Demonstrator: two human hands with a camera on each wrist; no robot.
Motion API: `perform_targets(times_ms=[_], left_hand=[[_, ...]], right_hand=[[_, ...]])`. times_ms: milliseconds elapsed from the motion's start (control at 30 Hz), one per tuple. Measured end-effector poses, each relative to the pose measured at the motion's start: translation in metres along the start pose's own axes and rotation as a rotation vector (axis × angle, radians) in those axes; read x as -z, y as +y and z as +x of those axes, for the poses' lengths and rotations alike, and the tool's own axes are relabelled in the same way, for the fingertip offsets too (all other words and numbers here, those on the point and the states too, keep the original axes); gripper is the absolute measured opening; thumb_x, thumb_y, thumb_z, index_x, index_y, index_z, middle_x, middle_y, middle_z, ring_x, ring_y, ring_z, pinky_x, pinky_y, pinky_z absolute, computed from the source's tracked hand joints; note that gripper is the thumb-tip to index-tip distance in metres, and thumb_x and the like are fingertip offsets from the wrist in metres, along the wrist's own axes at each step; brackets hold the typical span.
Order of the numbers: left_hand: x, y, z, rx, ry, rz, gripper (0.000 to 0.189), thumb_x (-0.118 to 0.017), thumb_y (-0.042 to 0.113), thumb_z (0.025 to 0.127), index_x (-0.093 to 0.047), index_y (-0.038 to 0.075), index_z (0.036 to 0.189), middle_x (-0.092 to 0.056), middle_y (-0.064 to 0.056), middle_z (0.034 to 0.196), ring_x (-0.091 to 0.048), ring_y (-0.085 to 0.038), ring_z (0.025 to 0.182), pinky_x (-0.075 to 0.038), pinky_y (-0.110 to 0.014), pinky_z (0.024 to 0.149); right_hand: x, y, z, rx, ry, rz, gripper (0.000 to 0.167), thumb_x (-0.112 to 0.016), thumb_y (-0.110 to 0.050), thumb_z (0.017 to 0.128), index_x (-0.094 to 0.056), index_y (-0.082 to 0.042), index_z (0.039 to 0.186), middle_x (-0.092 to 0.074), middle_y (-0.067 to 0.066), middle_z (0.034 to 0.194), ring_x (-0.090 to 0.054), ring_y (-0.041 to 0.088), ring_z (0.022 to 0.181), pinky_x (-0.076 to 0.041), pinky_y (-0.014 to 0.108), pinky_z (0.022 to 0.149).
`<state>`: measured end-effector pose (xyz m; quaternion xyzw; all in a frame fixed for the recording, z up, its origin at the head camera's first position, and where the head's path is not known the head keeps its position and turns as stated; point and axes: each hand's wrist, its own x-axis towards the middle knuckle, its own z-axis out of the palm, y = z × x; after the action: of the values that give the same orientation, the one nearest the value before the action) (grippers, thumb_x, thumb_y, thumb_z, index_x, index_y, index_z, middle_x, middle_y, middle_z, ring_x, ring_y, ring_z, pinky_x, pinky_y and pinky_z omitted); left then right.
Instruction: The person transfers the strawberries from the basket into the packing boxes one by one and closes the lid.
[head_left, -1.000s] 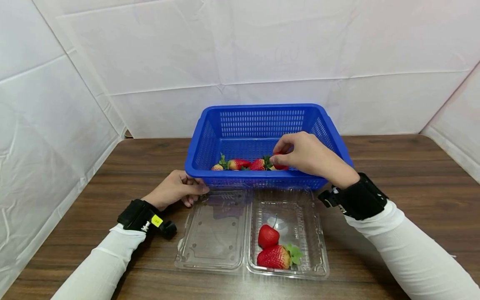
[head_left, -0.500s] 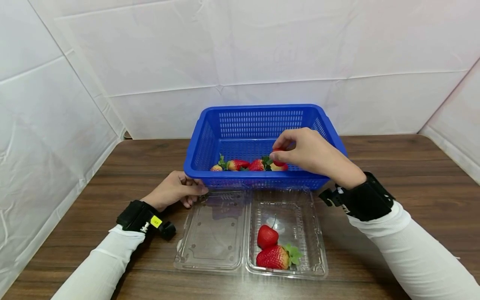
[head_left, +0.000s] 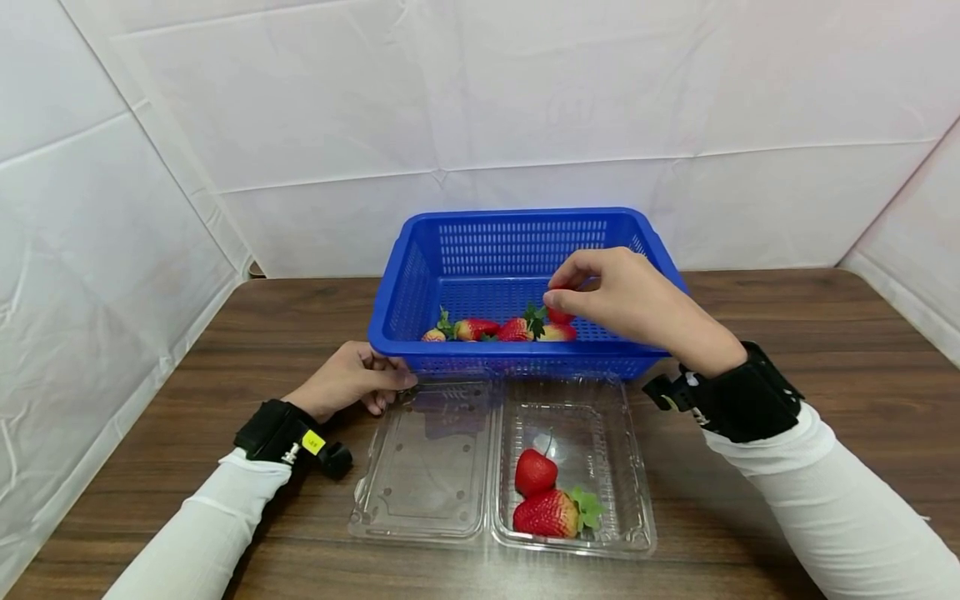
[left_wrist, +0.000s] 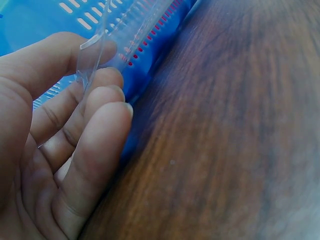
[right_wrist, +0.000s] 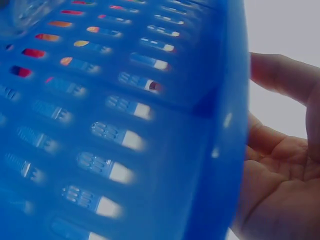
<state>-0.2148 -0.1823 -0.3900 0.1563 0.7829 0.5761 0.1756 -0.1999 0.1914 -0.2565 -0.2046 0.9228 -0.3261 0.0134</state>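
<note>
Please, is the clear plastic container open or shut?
Open. Its lid lies spread beside the base, where two strawberries sit uncovered; the left hand pinches the lid's edge.

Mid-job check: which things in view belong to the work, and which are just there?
Work:
- right hand, pinching a strawberry
- left hand, pinching the lid
- basket with more strawberries
- box with two strawberries

Just there:
- table
- white cloth
- wrist cameras, worn
</note>
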Motion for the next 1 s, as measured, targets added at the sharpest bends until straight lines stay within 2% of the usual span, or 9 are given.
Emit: perform_targets(times_ms=[500,667,1000], left_hand=[[0.000,0.000,0.001,0.007,0.002,-0.001,0.011,-0.078,0.011,0.096,-0.073,0.001,0.093,-0.066,-0.008,0.071,-0.063,-0.014,0.059,-0.058,-0.028,0.056],[0.000,-0.001,0.001,0.008,0.006,0.004,0.012,-0.078,0.011,0.096,-0.073,0.001,0.092,-0.066,-0.009,0.071,-0.063,-0.014,0.060,-0.058,-0.028,0.056],[0.000,-0.001,0.001,0.006,0.001,0.005,0.012,-0.078,0.011,0.096,-0.073,0.000,0.093,-0.065,-0.009,0.071,-0.063,-0.014,0.060,-0.058,-0.029,0.056]], right_hand=[[0.005,-0.007,-0.006,0.036,-0.010,0.037,0.019,-0.071,-0.026,0.104,-0.074,-0.010,0.115,-0.075,0.004,0.109,-0.070,0.022,0.102,-0.053,0.045,0.091],[0.006,-0.010,-0.007,0.050,-0.013,0.045,0.019,-0.072,-0.025,0.104,-0.075,-0.011,0.115,-0.076,0.004,0.110,-0.070,0.022,0.106,-0.053,0.047,0.094],[0.006,-0.015,-0.011,0.089,-0.038,0.063,0.017,-0.070,-0.022,0.105,-0.075,-0.011,0.117,-0.076,0.002,0.109,-0.071,0.018,0.103,-0.054,0.044,0.089]])
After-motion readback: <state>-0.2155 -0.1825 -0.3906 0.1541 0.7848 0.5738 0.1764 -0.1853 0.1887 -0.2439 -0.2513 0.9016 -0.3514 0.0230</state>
